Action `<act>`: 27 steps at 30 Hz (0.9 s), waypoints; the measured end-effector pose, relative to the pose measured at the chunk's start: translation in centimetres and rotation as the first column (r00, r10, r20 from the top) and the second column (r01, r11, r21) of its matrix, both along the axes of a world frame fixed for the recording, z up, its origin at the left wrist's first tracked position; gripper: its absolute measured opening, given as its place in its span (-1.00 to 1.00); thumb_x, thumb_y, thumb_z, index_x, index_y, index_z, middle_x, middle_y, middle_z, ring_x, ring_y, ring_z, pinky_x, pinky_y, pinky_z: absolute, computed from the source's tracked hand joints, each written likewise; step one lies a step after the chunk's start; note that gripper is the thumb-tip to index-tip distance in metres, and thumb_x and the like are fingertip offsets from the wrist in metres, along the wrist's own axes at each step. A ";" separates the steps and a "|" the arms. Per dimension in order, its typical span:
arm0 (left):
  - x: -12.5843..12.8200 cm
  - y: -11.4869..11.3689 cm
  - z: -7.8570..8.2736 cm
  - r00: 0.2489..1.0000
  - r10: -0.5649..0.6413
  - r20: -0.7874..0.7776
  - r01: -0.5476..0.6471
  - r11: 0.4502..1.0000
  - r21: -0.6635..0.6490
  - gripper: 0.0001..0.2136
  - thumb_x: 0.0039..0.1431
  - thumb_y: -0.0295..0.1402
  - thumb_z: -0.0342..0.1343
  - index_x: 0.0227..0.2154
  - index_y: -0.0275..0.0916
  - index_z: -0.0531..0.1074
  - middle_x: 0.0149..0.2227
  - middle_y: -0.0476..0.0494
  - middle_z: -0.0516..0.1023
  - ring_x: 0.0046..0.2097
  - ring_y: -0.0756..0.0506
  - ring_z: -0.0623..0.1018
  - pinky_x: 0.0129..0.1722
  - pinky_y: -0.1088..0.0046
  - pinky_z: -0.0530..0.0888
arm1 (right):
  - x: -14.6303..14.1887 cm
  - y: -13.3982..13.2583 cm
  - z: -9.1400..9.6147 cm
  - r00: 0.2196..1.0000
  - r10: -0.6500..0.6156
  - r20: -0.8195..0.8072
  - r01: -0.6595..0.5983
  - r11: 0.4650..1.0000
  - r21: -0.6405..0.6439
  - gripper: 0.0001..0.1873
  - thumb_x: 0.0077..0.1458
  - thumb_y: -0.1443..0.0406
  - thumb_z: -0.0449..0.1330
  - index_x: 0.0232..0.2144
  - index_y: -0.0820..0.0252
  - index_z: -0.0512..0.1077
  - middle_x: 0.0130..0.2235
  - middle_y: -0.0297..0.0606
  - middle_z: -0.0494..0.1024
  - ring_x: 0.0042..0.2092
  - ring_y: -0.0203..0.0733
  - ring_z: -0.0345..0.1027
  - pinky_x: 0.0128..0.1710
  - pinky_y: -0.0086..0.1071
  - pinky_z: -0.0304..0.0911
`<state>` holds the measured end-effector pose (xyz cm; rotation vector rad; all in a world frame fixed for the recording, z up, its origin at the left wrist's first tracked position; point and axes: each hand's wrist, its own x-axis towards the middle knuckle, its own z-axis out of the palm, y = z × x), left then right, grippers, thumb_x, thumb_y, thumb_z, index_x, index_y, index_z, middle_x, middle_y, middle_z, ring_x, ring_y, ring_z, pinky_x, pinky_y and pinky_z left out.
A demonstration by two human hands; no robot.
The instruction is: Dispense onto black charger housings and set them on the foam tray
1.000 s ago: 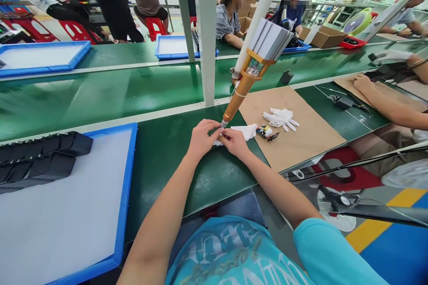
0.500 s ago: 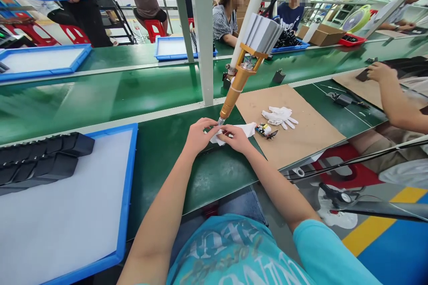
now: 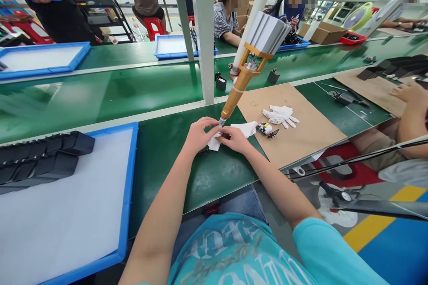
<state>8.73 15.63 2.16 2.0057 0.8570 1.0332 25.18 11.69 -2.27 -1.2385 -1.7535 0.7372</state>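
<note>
- Slanting across the upper middle of the view, a gold and silver tool (image 3: 245, 75) has its long axis running from upper right to lower left, its narrow tip pointing down at the person's fingers.
- The tool has a smooth gold barrel with a thin pale ring, an open gold frame higher up, and a ridged silver block at the top; its small tip is silver.
- It stands over a green bench (image 3: 220, 173), beside a white post (image 3: 203, 35).
- The left hand (image 3: 202, 135) and right hand (image 3: 236, 139) meet just at the tip, fingers bent and close together. What they pinch is hidden, so I cannot tell how firmly either grips.
- White cloth (image 3: 246, 129) shows on both sides of the fingertips, thin and creased; whether it is one piece is unclear.
- To the right, a small circuit board (image 3: 265, 129) and a white glove (image 3: 281, 116) lie on a brown sheet (image 3: 294, 147).
</note>
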 end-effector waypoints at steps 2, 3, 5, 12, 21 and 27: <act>-0.1 0.1 0.0 1.000 -0.004 0.001 0.004 1.000 -0.014 -0.86 0.12 -0.27 0.16 -0.35 -0.19 0.55 -0.26 -0.10 0.57 -0.20 -0.09 0.54 -0.19 0.37 0.45 | 0.4 0.0 0.2 0.999 -0.006 -0.034 0.006 1.000 -0.002 -0.71 0.08 0.11 0.19 -0.27 0.20 0.49 -0.34 -0.25 0.51 -0.34 -0.23 0.36 -0.31 -0.35 0.30; -0.1 0.1 -0.1 1.000 -0.006 0.001 0.006 1.000 -0.020 -0.86 0.12 -0.26 0.16 -0.34 -0.19 0.55 -0.26 -0.10 0.57 -0.20 -0.09 0.54 -0.19 0.37 0.45 | 0.4 0.0 0.2 0.999 -0.008 -0.048 0.008 1.000 -0.001 -0.69 0.10 0.09 0.16 -0.26 0.19 0.48 -0.31 -0.24 0.51 -0.33 -0.22 0.37 -0.31 -0.35 0.31; -0.1 0.1 -0.1 1.000 -0.011 0.002 0.011 1.000 -0.025 -0.86 0.12 -0.26 0.16 -0.34 -0.19 0.55 -0.26 -0.10 0.57 -0.20 -0.09 0.54 -0.18 0.37 0.45 | 0.4 0.0 0.2 0.998 -0.016 -0.058 0.017 1.000 0.004 -0.67 0.13 0.07 0.12 -0.25 0.20 0.47 -0.29 -0.22 0.51 -0.31 -0.22 0.37 -0.34 -0.37 0.32; 0.3 0.0 -0.1 1.000 0.010 -0.008 -0.010 1.000 0.016 -0.86 0.13 -0.26 0.15 -0.36 -0.18 0.54 -0.27 -0.08 0.57 -0.22 -0.08 0.54 -0.18 0.37 0.46 | -0.3 -0.3 0.3 0.994 -0.094 0.052 0.089 0.993 0.082 -0.77 0.17 0.14 0.08 -0.32 0.18 0.41 -0.35 -0.22 0.47 -0.34 -0.20 0.32 -0.33 -0.34 0.27; 0.5 0.0 -0.5 1.000 0.021 0.009 -0.021 1.000 0.020 -0.88 0.14 -0.30 0.14 -0.34 -0.19 0.54 -0.26 -0.08 0.58 -0.23 -0.06 0.54 -0.23 0.40 0.48 | -0.7 -0.4 0.1 0.963 -0.176 0.204 0.149 0.979 0.140 -0.86 0.16 0.28 0.07 -0.41 0.18 0.37 -0.37 -0.15 0.40 -0.25 -0.08 0.29 -0.16 -0.21 0.22; 0.2 0.3 -0.3 0.998 0.057 0.037 -0.056 0.998 -0.024 -0.84 0.13 -0.25 0.15 -0.36 -0.20 0.54 -0.27 -0.09 0.57 -0.23 -0.06 0.54 -0.25 0.41 0.48 | 0.0 -0.4 0.0 0.989 -0.126 0.078 0.120 0.989 0.085 -0.80 0.15 0.21 0.12 -0.23 0.17 0.46 -0.33 -0.22 0.50 -0.35 -0.22 0.35 -0.30 -0.32 0.32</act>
